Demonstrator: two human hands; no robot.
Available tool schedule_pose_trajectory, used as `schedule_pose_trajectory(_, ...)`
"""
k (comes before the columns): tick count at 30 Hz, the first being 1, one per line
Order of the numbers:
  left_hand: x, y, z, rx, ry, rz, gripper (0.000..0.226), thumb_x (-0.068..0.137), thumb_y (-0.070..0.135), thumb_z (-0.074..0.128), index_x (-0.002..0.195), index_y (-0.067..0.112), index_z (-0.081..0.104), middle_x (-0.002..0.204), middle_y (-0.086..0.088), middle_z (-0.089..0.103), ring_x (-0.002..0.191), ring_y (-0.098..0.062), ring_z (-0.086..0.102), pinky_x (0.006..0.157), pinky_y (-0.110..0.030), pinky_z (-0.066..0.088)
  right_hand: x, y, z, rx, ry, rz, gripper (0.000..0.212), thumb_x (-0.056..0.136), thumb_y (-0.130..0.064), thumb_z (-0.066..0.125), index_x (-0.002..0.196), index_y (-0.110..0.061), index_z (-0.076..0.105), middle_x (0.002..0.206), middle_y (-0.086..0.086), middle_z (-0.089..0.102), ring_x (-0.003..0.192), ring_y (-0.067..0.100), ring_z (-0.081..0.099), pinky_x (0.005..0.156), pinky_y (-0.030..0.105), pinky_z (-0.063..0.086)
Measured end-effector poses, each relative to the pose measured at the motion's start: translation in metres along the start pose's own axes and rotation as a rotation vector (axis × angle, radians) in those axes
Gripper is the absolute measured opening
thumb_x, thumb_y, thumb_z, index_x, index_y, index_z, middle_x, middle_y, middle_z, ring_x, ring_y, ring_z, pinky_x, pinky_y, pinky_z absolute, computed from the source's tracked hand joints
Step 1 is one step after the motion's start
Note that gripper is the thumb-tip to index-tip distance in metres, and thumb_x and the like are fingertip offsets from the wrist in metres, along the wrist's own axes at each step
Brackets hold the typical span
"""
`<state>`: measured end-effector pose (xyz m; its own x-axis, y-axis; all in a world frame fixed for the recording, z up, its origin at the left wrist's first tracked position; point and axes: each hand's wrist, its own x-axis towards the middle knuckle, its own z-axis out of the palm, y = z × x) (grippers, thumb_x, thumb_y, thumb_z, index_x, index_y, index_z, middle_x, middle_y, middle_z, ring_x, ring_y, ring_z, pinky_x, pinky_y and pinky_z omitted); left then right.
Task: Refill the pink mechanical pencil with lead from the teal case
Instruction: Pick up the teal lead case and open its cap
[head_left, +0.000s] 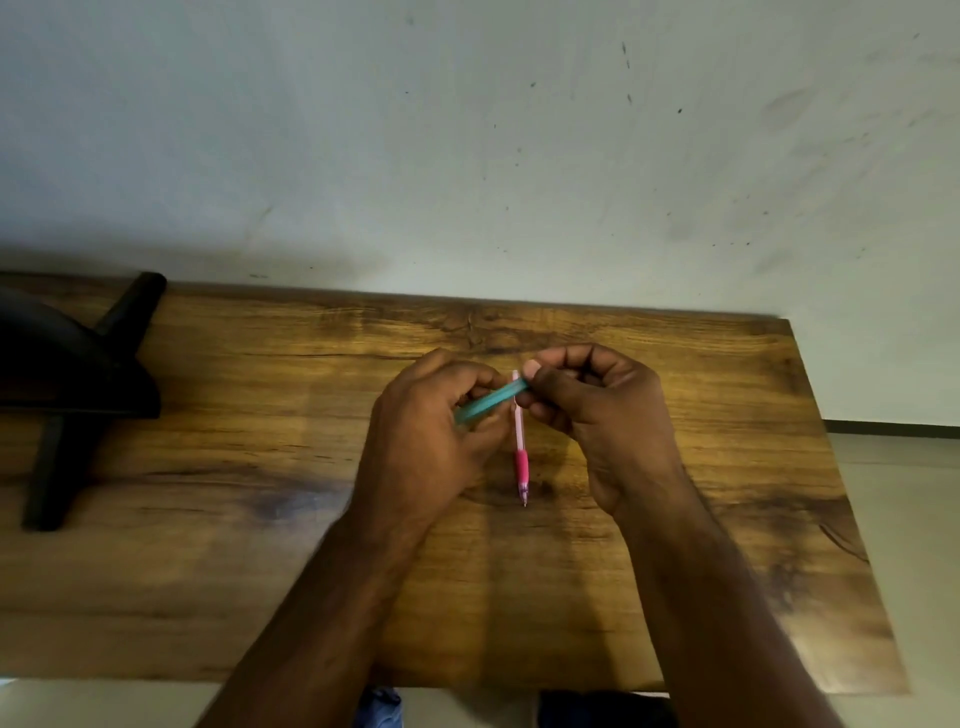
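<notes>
Gripping the teal case in the left hand, pinching its end with the right hand above the pink pencil; likely opening it, next drawing out a lead.

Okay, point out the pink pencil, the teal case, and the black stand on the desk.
Pencil (521, 464): head view, on its darker pink grip.
Case (488, 401): head view, mid-body between the hands.
Stand (72, 384): head view, on its dark base at the desk's left.
</notes>
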<state>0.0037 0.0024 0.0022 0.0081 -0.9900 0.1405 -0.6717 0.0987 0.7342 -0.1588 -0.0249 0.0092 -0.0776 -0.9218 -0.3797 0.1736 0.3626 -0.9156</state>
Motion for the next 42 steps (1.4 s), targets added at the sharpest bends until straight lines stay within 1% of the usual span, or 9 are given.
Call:
schedule_pose_trajectory(9,0.002,-0.009,-0.003,-0.026,0.032,0.016,0.028,0.082,0.023,0.085,0.110,0.019,0.080,0.094,0.007,0.071,0.085,-0.004,0.064,0.069,-0.027,0.057,0.004,0.001,-0.005,0.007,0.119,-0.034,0.015,0.082,0.000,0.083,0.093,-0.003,0.073,0.087,0.015,0.077,0.078,0.025,0.079,0.066,0.025,0.061)
schedule_pose_trajectory(12,0.004,-0.016,-0.007,-0.032,0.075,-0.008,0.027,0.081,0.022,0.086,0.107,0.019,0.081,0.091,0.013,0.069,0.081,0.003,0.062,0.069,-0.012,0.051,0.009,-0.003,-0.017,-0.004,0.178,-0.061,0.014,0.083,0.000,0.083,0.093,-0.005,0.073,0.082,0.007,0.078,0.075,0.023,0.078,0.066,0.024,0.060)
schedule_pose_trajectory(16,0.007,-0.019,-0.007,-0.055,0.110,-0.035,0.027,0.081,0.022,0.086,0.107,0.020,0.080,0.092,0.014,0.069,0.081,0.004,0.063,0.069,-0.006,0.048,0.007,0.008,-0.009,-0.352,0.085,-0.103,0.013,0.085,-0.009,0.083,0.090,-0.018,0.076,0.082,-0.001,0.079,0.079,0.014,0.078,0.069,0.026,0.062)
schedule_pose_trajectory(19,0.007,-0.019,-0.007,-0.047,0.129,-0.036,0.028,0.082,0.021,0.086,0.109,0.019,0.081,0.093,0.011,0.071,0.082,0.001,0.064,0.068,-0.009,0.049,0.004,0.019,0.008,-0.646,-0.007,-0.202,0.018,0.088,-0.014,0.080,0.089,-0.031,0.075,0.083,-0.015,0.076,0.082,-0.006,0.070,0.065,0.010,0.054)
schedule_pose_trajectory(22,0.008,-0.022,-0.008,-0.068,0.152,-0.042,0.028,0.082,0.020,0.087,0.109,0.017,0.081,0.092,0.009,0.072,0.081,-0.002,0.065,0.069,-0.015,0.050,-0.002,0.025,0.022,-0.809,-0.084,-0.286,0.018,0.090,-0.015,0.078,0.099,-0.030,0.078,0.091,-0.019,0.074,0.080,-0.007,0.068,0.067,0.006,0.050)
schedule_pose_trajectory(29,0.010,-0.024,-0.007,-0.087,0.173,-0.025,0.027,0.081,0.022,0.087,0.107,0.019,0.082,0.092,0.010,0.073,0.081,-0.003,0.067,0.070,-0.012,0.049,-0.010,0.031,0.034,-1.064,-0.141,-0.428,0.015,0.098,-0.015,0.065,0.103,-0.020,0.078,0.092,-0.002,0.079,0.080,0.015,0.072,0.076,0.032,0.060)
schedule_pose_trajectory(33,0.009,-0.023,-0.008,-0.081,0.168,-0.023,0.027,0.082,0.023,0.087,0.109,0.019,0.081,0.094,0.009,0.073,0.083,-0.002,0.067,0.070,-0.010,0.050,-0.010,0.032,0.036,-1.147,-0.149,-0.462,0.017,0.099,-0.015,0.063,0.104,-0.018,0.079,0.097,0.002,0.077,0.082,0.016,0.071,0.079,0.034,0.059)
schedule_pose_trajectory(36,0.009,-0.021,-0.009,-0.073,0.162,-0.023,0.026,0.083,0.024,0.085,0.109,0.020,0.081,0.095,0.010,0.073,0.085,-0.001,0.067,0.071,-0.010,0.049,-0.006,0.029,0.030,-0.989,-0.071,-0.405,0.019,0.097,-0.014,0.066,0.108,-0.021,0.080,0.099,-0.001,0.079,0.085,0.012,0.073,0.079,0.031,0.060)
schedule_pose_trajectory(42,0.009,-0.018,-0.009,-0.041,0.122,-0.026,0.027,0.085,0.024,0.083,0.112,0.020,0.078,0.101,0.010,0.071,0.090,0.002,0.064,0.073,-0.009,0.050,0.001,0.011,0.017,0.022,-0.003,-0.047,0.017,0.097,-0.004,0.069,0.110,-0.013,0.074,0.098,0.007,0.081,0.087,0.017,0.078,0.076,0.026,0.061)
